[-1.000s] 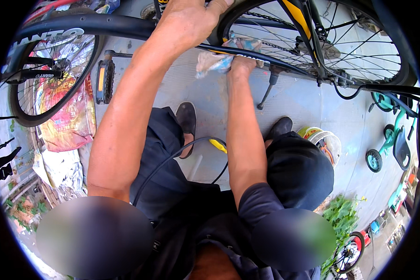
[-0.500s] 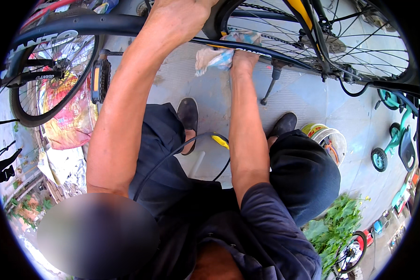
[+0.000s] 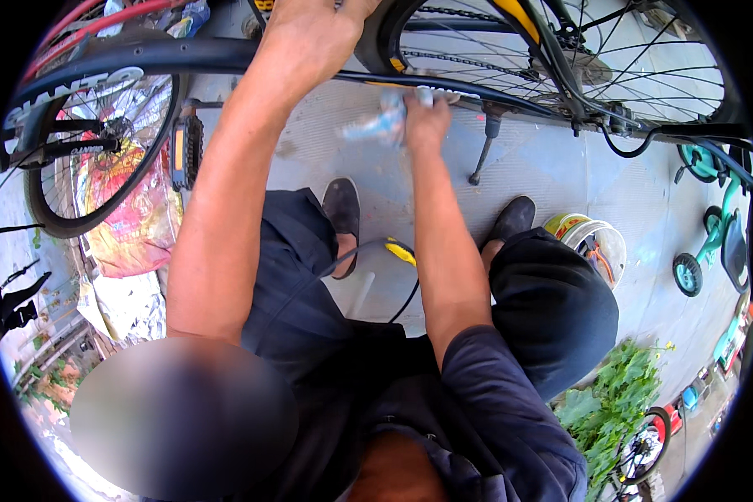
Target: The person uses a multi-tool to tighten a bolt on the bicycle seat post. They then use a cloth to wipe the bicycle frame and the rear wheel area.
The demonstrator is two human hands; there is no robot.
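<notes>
A dark bicycle frame (image 3: 217, 55) with yellow accents stretches across the upper part of the view. My right hand (image 3: 427, 124) is closed on a white and light-blue cloth (image 3: 382, 121), just below the frame's lower rear tube (image 3: 523, 105). The cloth is smeared by motion, and its loose end hangs out to the left. My left hand (image 3: 320, 38) reaches over the bicycle near the rear wheel (image 3: 386, 43). Its fingers run past the upper edge, so their grip is hidden.
A kickstand (image 3: 486, 151) hangs down right of my right hand; a pedal (image 3: 186, 152) sticks out left of my left forearm. By my right knee stands a bucket (image 3: 608, 248) with tools. A black hose (image 3: 350, 251) with a yellow part curves between my legs. Green plants (image 3: 615, 393) grow behind.
My right hand has drawn the cloth out from the wheel side of the tube to the near side, slightly down. The left hand stays at the bicycle; the whole view has shifted slightly.
</notes>
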